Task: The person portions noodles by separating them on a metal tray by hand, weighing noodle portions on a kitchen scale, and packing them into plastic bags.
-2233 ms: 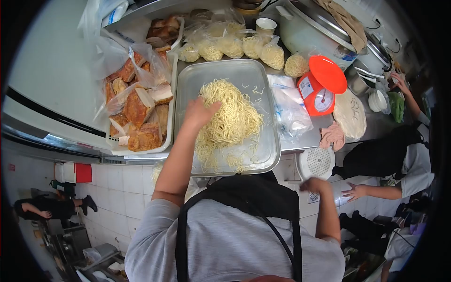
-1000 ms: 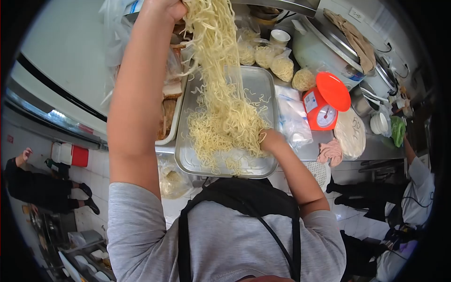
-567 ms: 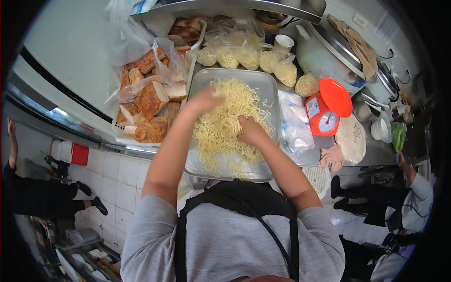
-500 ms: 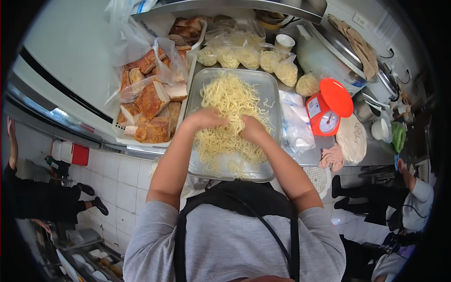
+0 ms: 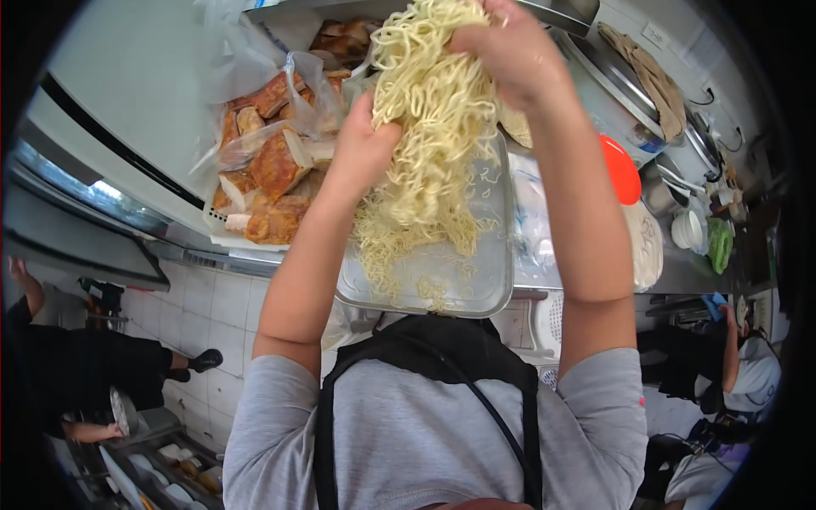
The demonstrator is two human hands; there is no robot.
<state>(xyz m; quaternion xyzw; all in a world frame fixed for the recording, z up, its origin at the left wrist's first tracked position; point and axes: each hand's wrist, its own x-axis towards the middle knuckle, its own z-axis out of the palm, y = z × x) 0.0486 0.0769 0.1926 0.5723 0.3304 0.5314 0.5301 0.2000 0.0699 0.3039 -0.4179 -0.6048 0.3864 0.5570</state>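
A large clump of pale yellow noodles (image 5: 433, 119) hangs raised between my two hands, above a metal tray (image 5: 490, 280). My right hand (image 5: 514, 55) grips the top of the clump at its right side, fingers closed around strands. Lower down, at the clump's left side, my left hand (image 5: 367, 149) is closed on noodles too. Loose strands lie in the tray below, mostly toward its left and front. The clump covers the tray's back part, and my fingertips are partly hidden in the noodles.
Left of the tray stands a white crate (image 5: 246, 252) of roasted meat pieces (image 5: 276, 166) with plastic bags over them. To the right are clear plastic bags (image 5: 531, 204) and a red scale (image 5: 620, 170), partly behind my right arm. A large lidded pot (image 5: 595, 110) stands behind. Other people are at both sides.
Both hands have risen from the tray, lifting a big clump of noodles up and away from me. My right hand went highest. The bagged noodles behind are now mostly hidden.
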